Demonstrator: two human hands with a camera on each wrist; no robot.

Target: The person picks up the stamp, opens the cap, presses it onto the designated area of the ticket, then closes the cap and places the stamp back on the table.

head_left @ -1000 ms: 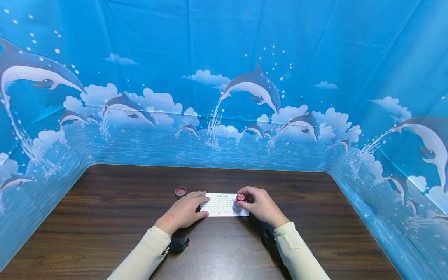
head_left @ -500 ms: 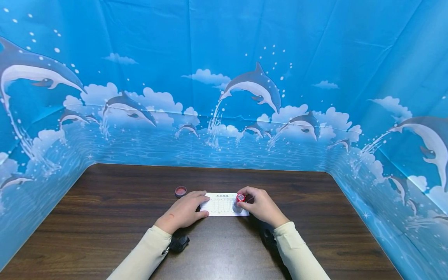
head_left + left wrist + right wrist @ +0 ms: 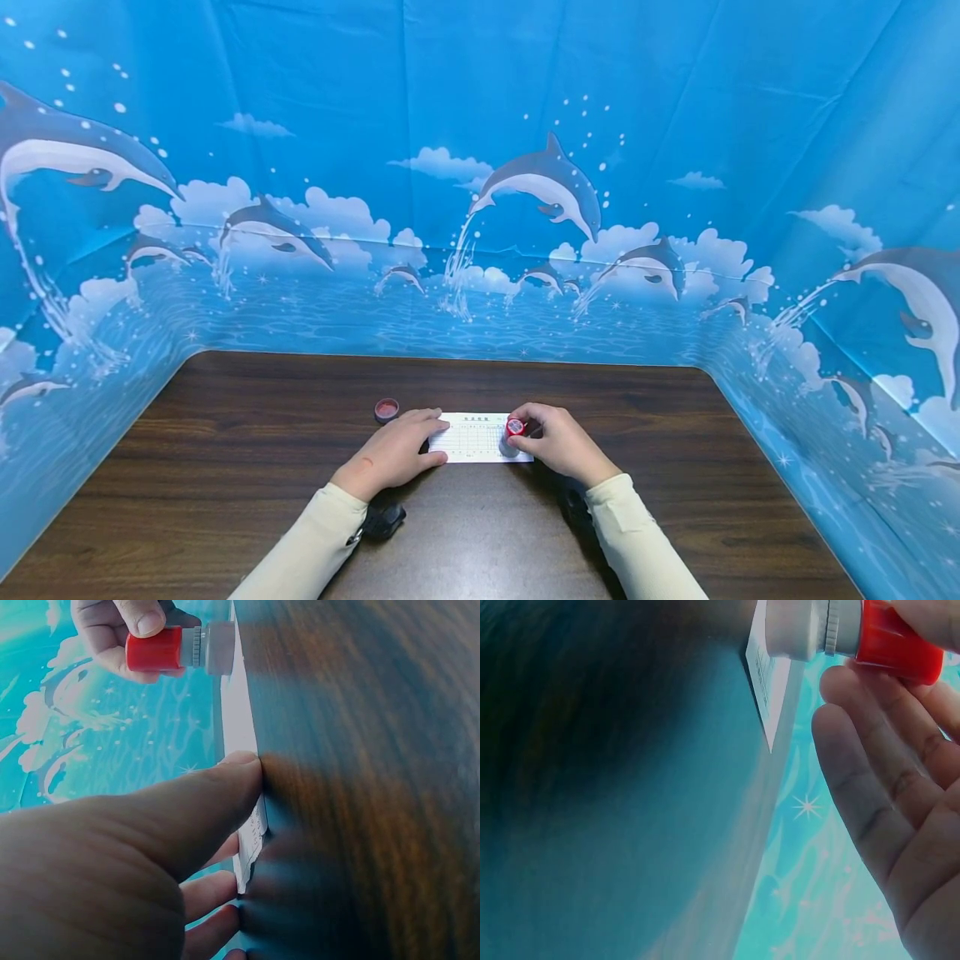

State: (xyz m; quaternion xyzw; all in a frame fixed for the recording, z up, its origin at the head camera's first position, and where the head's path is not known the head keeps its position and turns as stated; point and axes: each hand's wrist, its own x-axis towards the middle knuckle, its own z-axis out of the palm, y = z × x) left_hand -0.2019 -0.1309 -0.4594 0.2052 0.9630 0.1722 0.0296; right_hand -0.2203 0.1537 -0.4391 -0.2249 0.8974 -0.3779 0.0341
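Note:
A white printed form pad (image 3: 471, 442) with a ruled grid lies on the table. Over its left end rests my left hand (image 3: 396, 450), thumb on the near corner and fingers toward the far corner; the left wrist view shows the thumb (image 3: 202, 806) pressing the paper's edge. My right hand (image 3: 558, 437) pinches the red top of a round stamp (image 3: 514, 427) between thumb and fingers. The stamp stands upright on the pad's right part, its grey clear lower body (image 3: 791, 630) against the paper. In the right wrist view the other fingers (image 3: 862, 787) extend loosely beside it.
A small round tin (image 3: 387, 410) with red ink-like filling sits just beyond my left hand. The dark wood table (image 3: 285, 408) ends at a blue dolphin-print curtain (image 3: 480, 317) at the back and sides. Black wrist devices (image 3: 384, 523) hang under both sleeves.
The stamp's red top has shifted very slightly toward me, with the right hand still gripping it. The left hand and the form pad keep their places.

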